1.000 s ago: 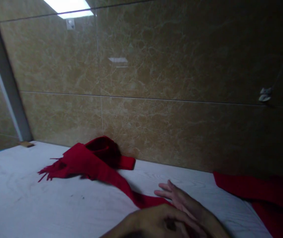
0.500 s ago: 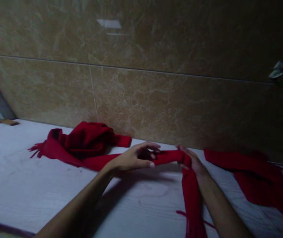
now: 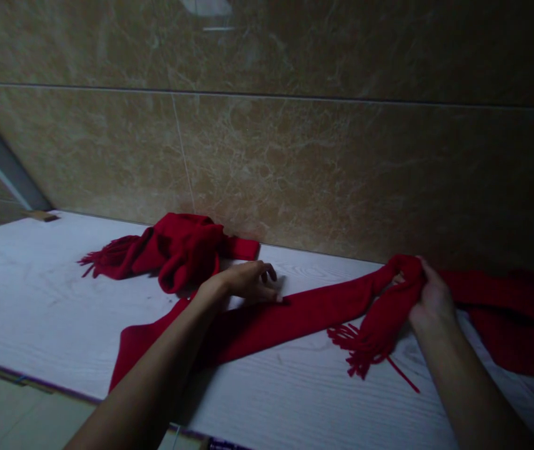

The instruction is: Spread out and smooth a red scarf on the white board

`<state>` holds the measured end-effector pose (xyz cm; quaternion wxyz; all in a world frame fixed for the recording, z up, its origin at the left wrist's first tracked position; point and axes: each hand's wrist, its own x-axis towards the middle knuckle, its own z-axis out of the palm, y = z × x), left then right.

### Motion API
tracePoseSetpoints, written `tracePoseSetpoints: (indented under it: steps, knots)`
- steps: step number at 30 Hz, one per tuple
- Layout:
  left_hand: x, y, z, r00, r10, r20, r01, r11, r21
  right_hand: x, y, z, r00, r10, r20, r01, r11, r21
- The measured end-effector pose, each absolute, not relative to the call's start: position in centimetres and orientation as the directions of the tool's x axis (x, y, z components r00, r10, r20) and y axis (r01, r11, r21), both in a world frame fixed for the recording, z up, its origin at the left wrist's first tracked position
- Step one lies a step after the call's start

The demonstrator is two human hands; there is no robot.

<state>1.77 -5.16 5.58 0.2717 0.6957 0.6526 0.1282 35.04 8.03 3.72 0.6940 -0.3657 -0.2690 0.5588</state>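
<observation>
Head view: across the white table (image 3: pixel 37 300), the red scarf (image 3: pixel 290 322) runs leftward from the right hand (image 3: pixel 430 303), which pinches its folded end. It looks soft, light and limp, hardly fragile; that fold seems a sound hold. More red cloth (image 3: pixel 510 325) lies right of this grip, bunched red cloth (image 3: pixel 187 244) beyond the left hand (image 3: pixel 248 281), whose curled fingers stand apart from the thumb over the strip. Fringe (image 3: pixel 363 347) splays left of the pinch. No container shows.
</observation>
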Motion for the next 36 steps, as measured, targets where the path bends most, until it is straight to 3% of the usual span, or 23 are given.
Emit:
tracePoseSetpoints:
  steps: [6,11,14,16,20,23,26,28,31,36]
  knots:
    - [2.5,-6.0,6.1,0.109,0.917,-0.383,0.915,0.058,0.399,33.6,6.5,4.9,0.267,0.958,-0.106,-0.612,0.083,-0.787]
    - [2.2,-6.2,6.2,0.166,0.888,-0.429,0.885,0.058,0.461,33.3,6.2,4.7,0.256,0.964,-0.071,-0.59,0.097,-0.802]
    - [2.2,-6.2,6.2,0.194,0.917,-0.348,0.831,0.035,0.555,33.0,6.2,4.2,0.241,0.97,0.011,-0.503,0.135,-0.854]
    - [2.6,-6.0,6.1,0.243,0.926,-0.288,0.712,0.031,0.702,32.6,6.2,3.7,0.198,0.978,0.071,-0.413,0.149,-0.899]
    - [4.7,-5.6,5.7,0.327,0.936,-0.13,0.207,0.064,0.976,30.9,5.6,2.5,-0.01,0.984,0.178,-0.205,0.172,-0.964]
    - [6.8,-5.3,5.1,0.343,0.939,0.012,-0.157,0.044,0.987,29.2,4.6,1.8,-0.22,0.953,0.208,-0.035,0.205,-0.978]
    - [8.2,-5.2,4.4,0.318,0.944,0.087,-0.346,0.03,0.938,27.8,3.3,1.4,-0.468,0.872,0.141,0.009,0.164,-0.986]
    - [8.6,-5.2,4.0,0.297,0.949,0.104,-0.403,0.026,0.915,27.3,2.4,1.5,-0.597,0.793,0.121,0.002,0.152,-0.988]
    - [8.7,-5.2,3.7,0.293,0.95,0.109,-0.418,0.024,0.908,27.3,1.4,2.0,-0.652,0.744,0.145,-0.015,0.179,-0.984]
    - [8.8,-5.0,3.5,0.283,0.947,0.154,-0.252,-0.082,0.964,27.8,1.0,2.4,-0.717,0.696,0.041,0.017,0.076,-0.997]
